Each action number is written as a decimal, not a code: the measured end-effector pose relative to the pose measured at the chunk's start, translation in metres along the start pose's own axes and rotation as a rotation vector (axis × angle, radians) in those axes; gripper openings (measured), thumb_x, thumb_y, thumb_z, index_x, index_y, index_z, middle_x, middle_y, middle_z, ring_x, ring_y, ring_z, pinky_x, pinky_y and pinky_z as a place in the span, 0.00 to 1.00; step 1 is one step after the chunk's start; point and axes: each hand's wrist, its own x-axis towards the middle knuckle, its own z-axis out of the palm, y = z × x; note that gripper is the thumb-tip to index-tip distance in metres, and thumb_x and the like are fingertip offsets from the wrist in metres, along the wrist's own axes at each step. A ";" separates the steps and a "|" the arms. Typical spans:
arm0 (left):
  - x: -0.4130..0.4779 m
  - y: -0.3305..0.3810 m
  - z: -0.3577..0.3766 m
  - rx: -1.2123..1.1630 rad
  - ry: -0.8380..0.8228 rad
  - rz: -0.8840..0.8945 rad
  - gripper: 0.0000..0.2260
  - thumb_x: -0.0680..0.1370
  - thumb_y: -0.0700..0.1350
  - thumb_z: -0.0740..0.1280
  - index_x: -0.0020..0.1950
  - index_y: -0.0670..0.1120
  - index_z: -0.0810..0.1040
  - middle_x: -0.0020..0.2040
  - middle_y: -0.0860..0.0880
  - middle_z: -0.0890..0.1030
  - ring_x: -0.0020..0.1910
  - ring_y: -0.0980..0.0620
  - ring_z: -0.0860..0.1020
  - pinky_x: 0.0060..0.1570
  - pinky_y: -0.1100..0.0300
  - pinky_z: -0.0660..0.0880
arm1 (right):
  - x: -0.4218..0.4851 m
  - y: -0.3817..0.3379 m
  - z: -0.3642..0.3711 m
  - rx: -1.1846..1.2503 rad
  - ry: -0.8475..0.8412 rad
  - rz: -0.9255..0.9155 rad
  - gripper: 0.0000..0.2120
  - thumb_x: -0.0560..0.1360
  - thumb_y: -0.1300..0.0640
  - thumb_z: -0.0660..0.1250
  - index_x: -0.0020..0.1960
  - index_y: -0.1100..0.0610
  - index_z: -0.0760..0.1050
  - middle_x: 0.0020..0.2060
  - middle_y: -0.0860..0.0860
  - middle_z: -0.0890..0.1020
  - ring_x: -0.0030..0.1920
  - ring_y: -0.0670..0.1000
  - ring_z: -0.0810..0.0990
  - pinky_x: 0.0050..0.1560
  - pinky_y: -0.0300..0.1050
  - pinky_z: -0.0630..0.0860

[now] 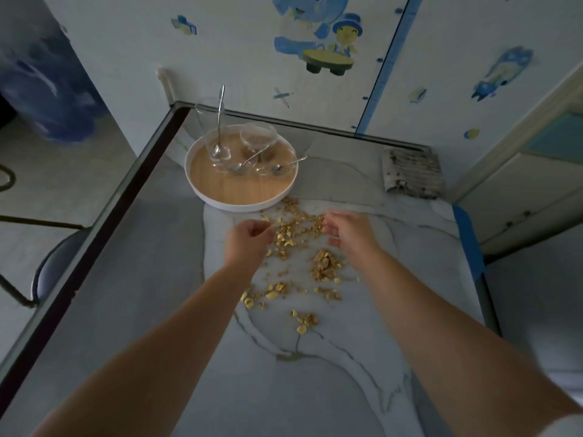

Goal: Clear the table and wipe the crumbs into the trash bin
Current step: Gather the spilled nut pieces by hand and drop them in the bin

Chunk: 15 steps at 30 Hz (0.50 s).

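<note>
Yellow-brown crumbs point(303, 247) lie scattered over the middle of the marble table point(157, 294), with one denser heap point(326, 266). My left hand point(249, 238) hovers at the left edge of the crumbs, fingers loosely curled, holding nothing that I can see. My right hand point(347, 231) hangs over the far right of the crumbs, its fingers bent down toward them. Just beyond both hands stands a round white tray point(202, 181) with a wooden floor; it carries clear glasses point(217, 130) and three spoons point(246, 162). A folded grey cloth point(410, 171) lies at the back right.
The table stands against a wall with blue cartoon stickers point(315, 33). A dark chair point(53, 266) stands by the table's left edge. Blue tape point(470, 238) runs along the right edge. No trash bin is in view.
</note>
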 end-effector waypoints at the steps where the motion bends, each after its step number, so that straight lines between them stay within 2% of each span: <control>1: -0.009 -0.007 -0.005 0.058 -0.022 0.030 0.03 0.73 0.43 0.70 0.46 0.46 0.80 0.38 0.49 0.81 0.38 0.50 0.77 0.43 0.55 0.75 | -0.012 0.008 -0.003 -0.022 0.008 -0.001 0.03 0.75 0.58 0.64 0.48 0.56 0.77 0.36 0.51 0.78 0.42 0.50 0.76 0.42 0.44 0.73; 4: -0.027 -0.025 -0.014 0.185 -0.096 0.051 0.06 0.74 0.43 0.69 0.49 0.44 0.80 0.39 0.49 0.80 0.38 0.51 0.76 0.42 0.58 0.72 | -0.041 0.033 -0.009 -0.147 0.039 0.000 0.07 0.75 0.58 0.65 0.52 0.56 0.78 0.37 0.50 0.79 0.42 0.50 0.77 0.44 0.44 0.74; 7: -0.036 -0.040 -0.021 0.295 -0.159 0.082 0.07 0.74 0.42 0.69 0.52 0.43 0.81 0.41 0.49 0.79 0.43 0.49 0.77 0.44 0.61 0.69 | -0.064 0.060 -0.012 -0.277 0.062 -0.006 0.09 0.75 0.58 0.65 0.54 0.58 0.79 0.44 0.50 0.80 0.48 0.49 0.78 0.51 0.45 0.74; 12: -0.038 -0.058 -0.026 0.362 -0.246 0.098 0.07 0.74 0.41 0.69 0.51 0.43 0.81 0.43 0.48 0.79 0.43 0.51 0.76 0.44 0.63 0.69 | -0.086 0.106 -0.008 -0.675 0.053 -0.033 0.14 0.74 0.58 0.66 0.58 0.56 0.77 0.55 0.52 0.80 0.52 0.50 0.77 0.49 0.37 0.68; 15: -0.036 -0.069 -0.026 0.379 -0.288 0.085 0.06 0.74 0.42 0.69 0.50 0.43 0.81 0.42 0.50 0.78 0.43 0.53 0.75 0.39 0.65 0.68 | -0.091 0.129 0.000 -0.880 -0.007 -0.030 0.18 0.74 0.56 0.65 0.63 0.54 0.73 0.62 0.53 0.74 0.59 0.53 0.75 0.57 0.42 0.70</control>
